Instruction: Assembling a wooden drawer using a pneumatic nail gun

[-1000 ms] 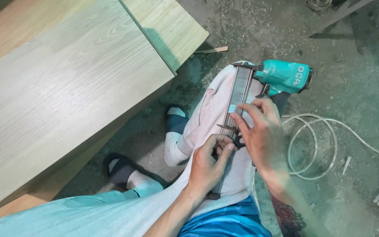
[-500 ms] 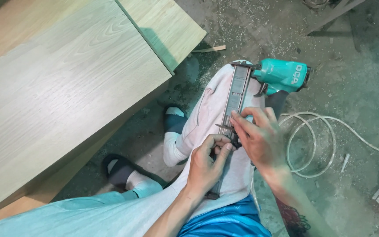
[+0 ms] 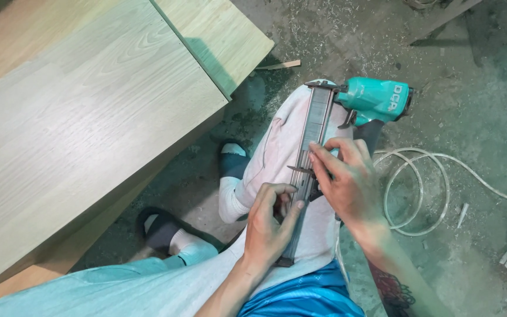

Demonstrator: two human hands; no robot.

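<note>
The fingers (image 3: 293,206) of the left hand (image 3: 268,226) are pressing together against the side of the long grey magazine (image 3: 309,149) of a teal pneumatic nailer (image 3: 377,101), index fingertip lying along the rail. The right hand (image 3: 347,185) is curling over the magazine from the other side, its fingers (image 3: 319,159) pinching at the small slider catch midway along the rail. Both hands are closing on the same tool; neither is spread wide.

By the look of it, the loading step is under way: the strip of fasteners is sitting in the open channel, and the next move would call for sliding the pusher along the rail while the left hand is steadying it.

The nailer is resting on the person's light-trousered thigh (image 3: 277,147). Its long axis is running along the magazine, nearly up the frame with a slight lean rightward; the nose end is pointing away from the person, the teal body sticking out to the right at the far end.

A white air hose (image 3: 409,194) is coiling on the dusty floor (image 3: 476,105), and pale wood panels (image 3: 89,111) are lying to the left.
</note>
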